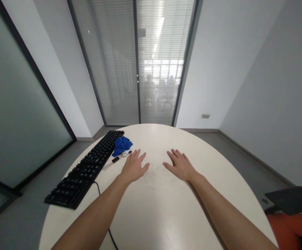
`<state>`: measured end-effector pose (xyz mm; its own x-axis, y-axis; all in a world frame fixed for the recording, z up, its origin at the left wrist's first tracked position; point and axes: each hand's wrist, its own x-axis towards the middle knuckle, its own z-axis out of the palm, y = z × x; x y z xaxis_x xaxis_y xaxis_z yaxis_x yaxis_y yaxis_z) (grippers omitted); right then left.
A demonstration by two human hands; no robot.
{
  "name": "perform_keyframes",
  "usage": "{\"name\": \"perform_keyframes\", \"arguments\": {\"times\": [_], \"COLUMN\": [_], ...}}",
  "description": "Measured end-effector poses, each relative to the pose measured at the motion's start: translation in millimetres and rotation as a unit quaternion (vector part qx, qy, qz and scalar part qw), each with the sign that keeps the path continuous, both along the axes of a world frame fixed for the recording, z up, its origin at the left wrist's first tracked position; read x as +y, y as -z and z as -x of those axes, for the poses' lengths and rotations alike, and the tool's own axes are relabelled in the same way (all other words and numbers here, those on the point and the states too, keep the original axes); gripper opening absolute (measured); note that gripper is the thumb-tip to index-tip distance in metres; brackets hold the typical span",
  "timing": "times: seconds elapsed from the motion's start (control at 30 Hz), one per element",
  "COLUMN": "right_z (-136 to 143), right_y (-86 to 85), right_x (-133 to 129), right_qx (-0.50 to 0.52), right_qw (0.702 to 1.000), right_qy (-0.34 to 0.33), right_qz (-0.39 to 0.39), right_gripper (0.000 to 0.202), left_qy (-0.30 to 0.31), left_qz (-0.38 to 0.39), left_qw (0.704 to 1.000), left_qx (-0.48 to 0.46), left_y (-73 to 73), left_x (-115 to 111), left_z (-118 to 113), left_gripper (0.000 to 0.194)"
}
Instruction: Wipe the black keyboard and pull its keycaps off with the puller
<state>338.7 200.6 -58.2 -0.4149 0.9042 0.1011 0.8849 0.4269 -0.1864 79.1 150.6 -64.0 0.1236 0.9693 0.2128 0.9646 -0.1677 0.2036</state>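
Observation:
My left hand (134, 167) is palm down on the white round table (156, 211), fingers spread, holding nothing. Just beyond its fingertips are a small white item and a dark oval piece, too small to name. Further left lies a crumpled blue cloth (121, 145), against the edge of a black keyboard (88, 166). A small black rectangular object (115, 159) with a thin pale cord sits between the keyboard and my left hand. My right hand (180, 166) is also palm down, fingers apart, with nothing in it.
The keyboard's black cable (110, 232) runs under my left forearm toward the near edge. Past the far table edge stand glass panels with blinds (119, 76). At the lower right are a dark flat object (293, 199) and something orange (291, 229) beside the table.

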Motion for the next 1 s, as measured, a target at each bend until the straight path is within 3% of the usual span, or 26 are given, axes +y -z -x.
{"name": "perform_keyframes", "arguments": {"times": [0.13, 0.27, 0.47, 0.67, 1.0], "right_z": [0, 0, -1, 0, 0], "right_y": [-0.9, -2.2, -3.6, -4.6, -4.8], "right_x": [0, -1, -2, -2, -3], "right_qx": [0.0, -0.003, 0.002, 0.004, 0.004], "right_qw": [1.0, 1.0, 1.0, 1.0, 1.0], "right_qy": [0.0, -0.001, -0.001, -0.001, 0.001], "right_qz": [-0.001, 0.003, 0.003, 0.006, 0.005], "right_gripper": [0.084, 0.084, 0.085, 0.085, 0.083], "left_qy": [-0.016, -0.084, -0.172, -0.186, -0.193], "left_qz": [-0.03, -0.06, -0.057, -0.054, -0.078], "left_qw": [0.999, 0.995, 0.982, 0.978, 0.976], "left_qx": [0.011, 0.012, 0.05, 0.073, 0.058], "left_y": [-5.4, -23.7, -51.1, -44.9, -44.2], "left_x": [-1, -3, -6, -2, 3], "left_z": [-4, -3, 26, 52, 51], "left_gripper": [0.056, 0.043, 0.03, 0.026, 0.028]}}
